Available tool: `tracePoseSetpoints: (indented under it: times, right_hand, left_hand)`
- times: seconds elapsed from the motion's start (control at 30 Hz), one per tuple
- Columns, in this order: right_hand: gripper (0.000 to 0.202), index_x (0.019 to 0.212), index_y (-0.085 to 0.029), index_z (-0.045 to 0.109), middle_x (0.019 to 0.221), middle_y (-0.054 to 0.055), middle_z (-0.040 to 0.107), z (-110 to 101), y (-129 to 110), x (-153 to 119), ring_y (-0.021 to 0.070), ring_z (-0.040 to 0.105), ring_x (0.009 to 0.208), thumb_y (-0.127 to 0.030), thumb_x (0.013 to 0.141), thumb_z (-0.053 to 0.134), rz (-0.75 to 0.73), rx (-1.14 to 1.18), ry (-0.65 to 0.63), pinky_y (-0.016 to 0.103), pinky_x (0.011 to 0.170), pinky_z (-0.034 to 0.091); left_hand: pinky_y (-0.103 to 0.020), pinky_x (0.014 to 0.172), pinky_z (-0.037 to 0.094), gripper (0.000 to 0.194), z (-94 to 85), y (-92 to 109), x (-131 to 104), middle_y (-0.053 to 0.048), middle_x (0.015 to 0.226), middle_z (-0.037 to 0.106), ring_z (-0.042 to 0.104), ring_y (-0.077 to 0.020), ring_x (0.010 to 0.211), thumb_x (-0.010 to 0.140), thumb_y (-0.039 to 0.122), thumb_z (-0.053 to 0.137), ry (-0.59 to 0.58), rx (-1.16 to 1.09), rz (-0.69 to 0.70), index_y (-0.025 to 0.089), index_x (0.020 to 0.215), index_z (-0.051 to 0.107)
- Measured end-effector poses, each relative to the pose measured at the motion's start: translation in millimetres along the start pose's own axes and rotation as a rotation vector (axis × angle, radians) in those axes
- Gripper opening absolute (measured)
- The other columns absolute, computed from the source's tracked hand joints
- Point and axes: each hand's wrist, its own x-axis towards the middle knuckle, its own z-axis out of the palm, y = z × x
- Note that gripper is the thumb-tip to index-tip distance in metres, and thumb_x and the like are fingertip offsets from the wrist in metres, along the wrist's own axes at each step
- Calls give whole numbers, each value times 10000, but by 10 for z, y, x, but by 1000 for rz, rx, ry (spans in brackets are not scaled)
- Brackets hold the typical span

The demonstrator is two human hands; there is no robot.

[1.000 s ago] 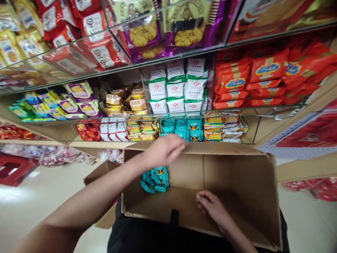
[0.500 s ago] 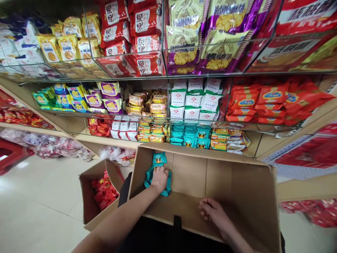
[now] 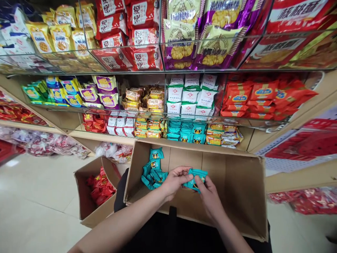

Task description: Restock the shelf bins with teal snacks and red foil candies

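Above the middle of a large cardboard box (image 3: 213,160), both hands hold a teal snack packet (image 3: 198,174). My left hand (image 3: 175,181) is closed on its left edge, thumb on top. My right hand (image 3: 209,195) grips the right side, its thumb pressed on the front. Whether one packet or more is between the fingers I cannot tell. Several loose teal packets (image 3: 154,172) lie heaped in the box's left end, beside my left hand. The box rests on my lap.
A smaller cardboard box (image 3: 81,196) with red packets (image 3: 102,188) stands on the floor at left. Ahead, glass-fronted shelves (image 3: 184,72) hold rows of snacks, with teal packets (image 3: 186,131) on the low shelf just behind the box. Bagged goods (image 3: 47,142) lie below, at left.
My left hand has come from the heap at the left toward the middle, bringing a teal packet. My right hand has risen and taken hold of it too. The view has shifted slightly.
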Motion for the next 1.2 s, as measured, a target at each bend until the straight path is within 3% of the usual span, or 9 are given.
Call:
tracePoseSetpoints:
  times: [0.17, 0.33, 0.6, 0.77, 0.9, 1.0, 1.1, 1.2]
  right_hand:
    - [283, 855, -202, 540, 773, 26, 620, 28, -70, -52, 170, 565, 682, -463, 747, 510, 47, 90, 25, 240, 502, 414]
    - [223, 782, -211, 556, 735, 3, 605, -29, -78, -64, 149, 540, 657, -429, 737, 544, 59, 147, -8, 237, 530, 421]
    - [273, 839, -187, 636, 666, 5, 581, -230, -170, -31, 141, 482, 606, -419, 709, 575, -81, -202, -131, 235, 519, 410]
    - [276, 896, -216, 640, 792, 28, 622, -208, -221, -55, 160, 508, 690, -407, 705, 585, -42, 11, -125, 259, 570, 442]
    - [243, 912, -217, 642, 866, 39, 626, -152, -153, -83, 156, 516, 733, -353, 715, 596, -24, 151, -98, 255, 580, 437]
    - [236, 914, -230, 640, 882, 34, 634, -130, -71, -104, 155, 532, 744, -350, 715, 599, -3, 210, -84, 257, 598, 432]
    - [279, 936, -236, 622, 931, 36, 626, -183, -4, -108, 167, 554, 771, -380, 697, 607, 31, 163, -36, 270, 620, 437]
    - [294, 872, -201, 623, 890, 49, 625, -297, 74, -83, 163, 562, 736, -414, 670, 617, 124, 70, 32, 264, 593, 439]
  left_hand:
    - [-238, 497, 434, 369, 63, 34, -60, 12, 719, 545, 547, -108, 577, 567, 299, 727, 28, -103, -50, 177, 877, 569]
    - [-220, 505, 420, 354, 105, -28, -101, 43, 695, 500, 510, -85, 573, 583, 297, 713, 50, -136, 9, 208, 865, 517]
    - [-206, 577, 395, 400, 133, 171, -140, 19, 678, 554, 499, -73, 587, 556, 349, 728, 16, 124, 24, 161, 872, 571]
    - [-235, 615, 419, 411, 169, 244, -100, -18, 725, 601, 541, -102, 633, 526, 353, 746, 24, 64, -6, 140, 853, 620]
    - [-241, 630, 433, 399, 230, 95, -114, -29, 845, 599, 555, -106, 689, 611, 374, 692, 49, -76, -17, 177, 941, 582]
    - [-263, 613, 449, 354, 255, -17, -152, -24, 851, 577, 550, -113, 678, 633, 397, 665, 28, -44, -25, 176, 878, 537]
    - [-288, 659, 460, 300, 220, 112, -142, -25, 828, 565, 543, -133, 723, 674, 389, 625, 4, 211, 120, 170, 837, 499]
    - [-274, 727, 439, 271, 134, 542, 9, -18, 846, 553, 530, -135, 775, 740, 346, 555, 138, 635, 476, 189, 948, 482]
